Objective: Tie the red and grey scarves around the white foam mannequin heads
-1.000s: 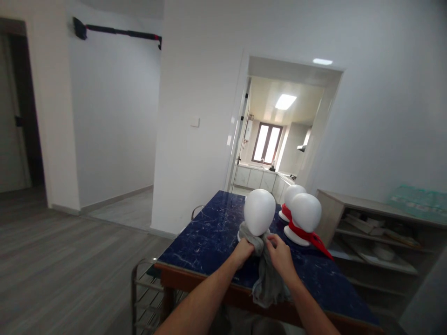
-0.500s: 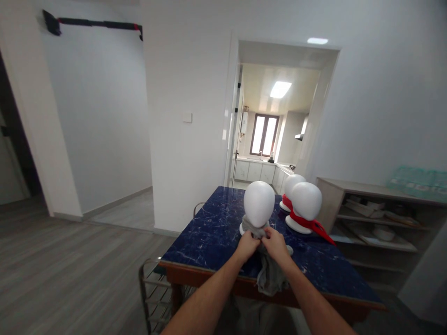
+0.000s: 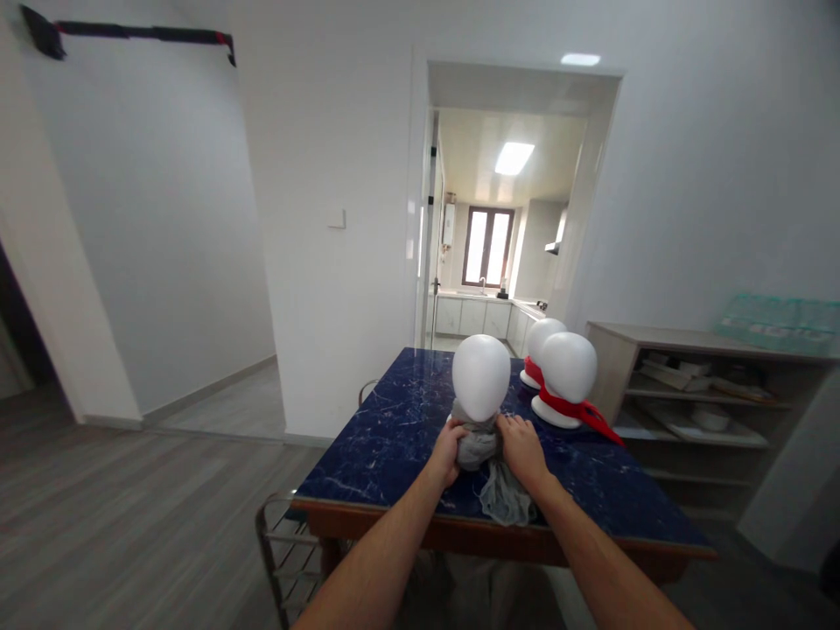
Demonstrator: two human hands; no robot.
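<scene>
Before you: tabletop point(image 3: 394, 437), glossy blue marbled stone on a wood frame. Head form point(image 3: 481, 376), smooth matt white. Scarf point(image 3: 486, 464), soft grey cloth. Rack point(image 3: 282, 551), bare metal.

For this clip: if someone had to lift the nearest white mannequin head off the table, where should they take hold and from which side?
Probably around the bare dome of the mannequin head, from both sides or above. The grey scarf and both hands, left hand and right hand, crowd its neck, and the base is hidden.

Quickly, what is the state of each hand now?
Left hand: closed on the grey scarf at the mannequin head.
Right hand: closed on the same scarf.
</scene>
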